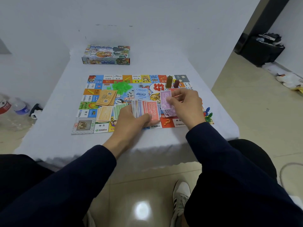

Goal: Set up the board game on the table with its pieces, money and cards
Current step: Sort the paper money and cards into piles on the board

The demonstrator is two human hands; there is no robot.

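Observation:
The colourful game board [85, 112] lies flat on the white-clothed table [54, 99]. Above its near half, my left hand [131, 119] grips a fanned stack of play money [147, 109] with a red note on top. My right hand [185, 104] pinches a purple note [165, 99] above a purple pile [170, 112]. Orange cards [105, 97], an orange money pile [105, 113] and green notes [118, 109] lie on the board's left. Green houses [122, 86], red houses [158, 87], a dice [140, 85], blue cards [141, 94] and two tall tokens [172, 81] sit further back.
The game box [106, 54] stands at the table's far end. Coloured pawns [207, 114] cluster at the board's right edge. A water bottle [20, 107] lies on the floor to the left, a black bin [262, 48] at the far right. My shoe [181, 197] is under the table's front edge.

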